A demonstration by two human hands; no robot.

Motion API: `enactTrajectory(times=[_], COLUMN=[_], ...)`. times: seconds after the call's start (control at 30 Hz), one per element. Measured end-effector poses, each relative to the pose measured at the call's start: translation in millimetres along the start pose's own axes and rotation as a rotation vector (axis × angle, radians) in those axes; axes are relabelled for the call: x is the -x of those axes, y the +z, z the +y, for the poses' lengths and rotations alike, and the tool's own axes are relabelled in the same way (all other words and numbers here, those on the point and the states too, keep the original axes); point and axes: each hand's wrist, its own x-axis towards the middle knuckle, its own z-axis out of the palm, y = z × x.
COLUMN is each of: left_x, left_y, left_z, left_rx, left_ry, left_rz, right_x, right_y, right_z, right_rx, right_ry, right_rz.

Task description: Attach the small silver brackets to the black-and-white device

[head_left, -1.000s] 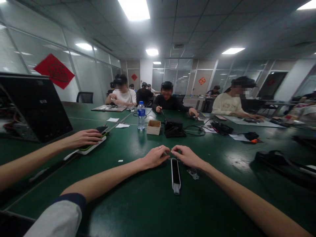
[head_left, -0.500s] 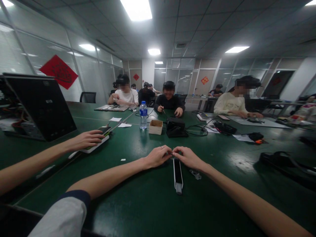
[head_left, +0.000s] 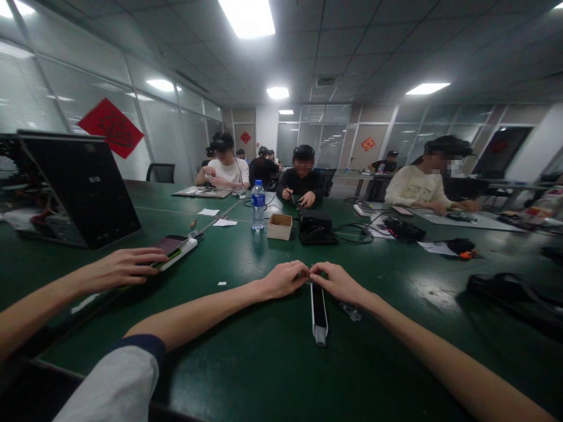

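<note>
At the middle of the table my left hand (head_left: 288, 279) and my right hand (head_left: 336, 281) meet fingertip to fingertip. Both are closed in a pinch, and whatever lies between the fingers is too small and covered to name. Right below them a slim white device (head_left: 319, 313) with a long black face and a grey end lies flat on the green table (head_left: 246, 369), its far end close under my fingers. Beside my right wrist is a small clear plastic piece (head_left: 350, 312).
On the left another person's hand (head_left: 132, 264) rests by a phone (head_left: 169, 243). An opened computer case (head_left: 83, 193) stands behind it. Ahead are a water bottle (head_left: 258, 205), a small cardboard box (head_left: 280, 227) and a black object (head_left: 316, 227) with cables. Several people sit across.
The other person's hand on the left has drawn back toward the left, uncovering more of the phone. My hands keep their pinch at nearly the same spot. The view has shifted slightly.
</note>
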Motion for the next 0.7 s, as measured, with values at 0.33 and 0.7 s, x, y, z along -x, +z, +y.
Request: enactTrajectory(times=[0.33, 0.7], left_x=[-4.7, -4.2], left_y=[3.0, 0.9], left_z=[-4.0, -2.7], left_rx=[-0.029, -0.045], left_ry=[0.112, 0.122], left_rz=[0.000, -0.016], right_x=[0.3, 1.4], right_y=[-0.1, -1.1], right_z=[0.8, -4.3], right_rx=[0.035, 0.068], right_ry=[-0.002, 0.004], right_rz=[-0.007, -0.027])
